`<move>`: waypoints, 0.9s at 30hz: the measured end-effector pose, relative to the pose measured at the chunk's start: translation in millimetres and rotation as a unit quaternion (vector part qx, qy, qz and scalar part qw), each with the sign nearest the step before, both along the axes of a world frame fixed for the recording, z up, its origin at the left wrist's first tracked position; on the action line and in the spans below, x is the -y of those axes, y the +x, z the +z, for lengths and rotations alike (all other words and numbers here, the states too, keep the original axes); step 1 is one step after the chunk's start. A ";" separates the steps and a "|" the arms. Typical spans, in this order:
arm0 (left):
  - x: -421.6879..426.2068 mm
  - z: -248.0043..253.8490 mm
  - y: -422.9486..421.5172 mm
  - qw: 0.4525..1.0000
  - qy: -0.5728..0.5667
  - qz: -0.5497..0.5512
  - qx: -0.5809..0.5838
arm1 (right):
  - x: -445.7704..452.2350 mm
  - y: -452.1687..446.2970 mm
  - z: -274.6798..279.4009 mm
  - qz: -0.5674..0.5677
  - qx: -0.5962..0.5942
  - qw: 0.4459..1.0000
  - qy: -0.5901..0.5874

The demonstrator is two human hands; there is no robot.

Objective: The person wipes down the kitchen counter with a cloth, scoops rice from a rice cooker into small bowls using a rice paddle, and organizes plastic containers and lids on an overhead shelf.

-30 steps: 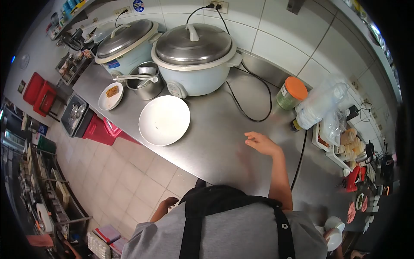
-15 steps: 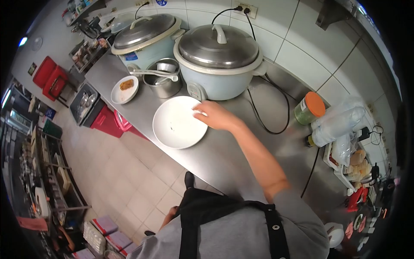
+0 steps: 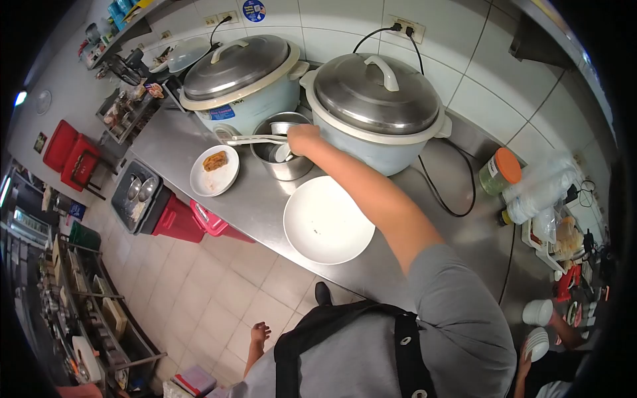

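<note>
My right hand (image 3: 304,140) is closed over the end of a long white utensil (image 3: 255,139) that lies across the rim of a steel pot (image 3: 292,171). Its exact kind does not show, and my fingers hide its near end. Inside the pot are a small metal cup (image 3: 282,127) and a pale rounded piece (image 3: 283,152). Below my right forearm a large white plate (image 3: 328,225) rests on the counter, with a few dark specks on it. My left hand (image 3: 260,331) hangs low at my side above the floor, empty, its fingers loosely apart.
Two lidded rice cookers (image 3: 378,99) stand against the tiled wall. A small white dish (image 3: 215,176) holds a brown piece of food. To the right are an orange-lidded jar (image 3: 501,170) and a black cord. Another person's hands hold stacked white bowls (image 3: 536,343).
My right hand has moved from the large plate's rim to the utensil on the pot. The view has shifted. My left hand and another person's hands with bowls now show.
</note>
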State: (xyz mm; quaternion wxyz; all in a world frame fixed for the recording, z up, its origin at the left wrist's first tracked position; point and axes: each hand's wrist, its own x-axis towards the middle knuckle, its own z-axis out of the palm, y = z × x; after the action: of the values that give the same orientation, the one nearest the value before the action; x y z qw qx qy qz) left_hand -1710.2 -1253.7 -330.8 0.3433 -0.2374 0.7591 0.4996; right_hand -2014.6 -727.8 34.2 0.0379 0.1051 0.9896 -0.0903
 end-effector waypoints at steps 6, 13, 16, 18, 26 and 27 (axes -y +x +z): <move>0.3 -35.1 -52.0 0.862 -0.018 -0.492 -0.119 | -11.9 60.1 17.2 0.058 -0.224 0.972 0.027; -45.7 -53.6 -97.1 0.972 -0.040 -0.229 -0.042 | -1.6 94.7 -30.2 0.028 -0.243 0.968 0.058; -70.0 -24.9 -117.3 0.982 0.009 -0.184 -0.047 | 1.6 94.7 -37.9 0.001 -0.272 0.962 0.033; -64.2 -28.7 -124.3 0.980 0.013 -0.197 -0.040 | -0.5 102.6 -45.2 -0.002 -0.253 0.967 0.024; -26.9 -61.1 -98.6 0.981 0.022 -0.189 0.035 | 7.6 105.0 -47.6 -0.013 -0.269 0.963 -0.017; -37.6 -46.9 -94.3 0.984 0.056 -0.147 0.081 | 21.3 111.1 -33.9 -0.015 -0.318 0.947 -0.039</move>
State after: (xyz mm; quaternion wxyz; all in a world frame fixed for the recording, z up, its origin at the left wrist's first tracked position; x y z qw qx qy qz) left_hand -1804.6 -1216.0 -377.7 0.4857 -0.1431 0.7266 0.4643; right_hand -1903.5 -749.1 0.3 -0.2764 0.0845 0.9442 -0.1581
